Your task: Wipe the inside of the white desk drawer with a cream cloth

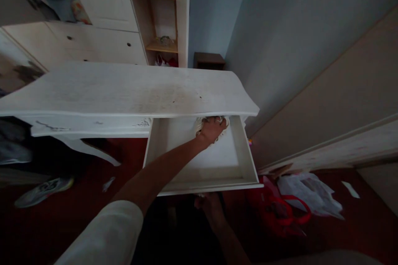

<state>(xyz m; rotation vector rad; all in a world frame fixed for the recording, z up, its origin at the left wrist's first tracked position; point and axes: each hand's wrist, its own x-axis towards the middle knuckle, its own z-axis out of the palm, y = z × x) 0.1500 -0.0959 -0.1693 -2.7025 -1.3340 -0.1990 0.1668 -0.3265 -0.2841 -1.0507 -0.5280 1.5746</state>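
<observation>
Toward the back of the open drawer [217, 160], the left hand [214, 128] is pressing down on a cream, ruffled cloth [199, 124], its fingers bending over the top and clamping on it. The cloth is lying on the drawer's pale bottom, right of the middle. From a pale sleeve [108, 232], the left forearm is stretching across the drawer's front edge. Just below that front, the right hand [212, 208] is hanging in shadow; whether its fingers are gripping anything, I cannot tell. The drawer is jutting from the right part of the white bench [93, 91], whose top is showing brownish smudges. On the dark red floor at the right, a red bag [281, 215] is lying beside a white plastic bag [314, 194]. Behind the bench, a white cabinet [102, 43] is standing.
</observation>
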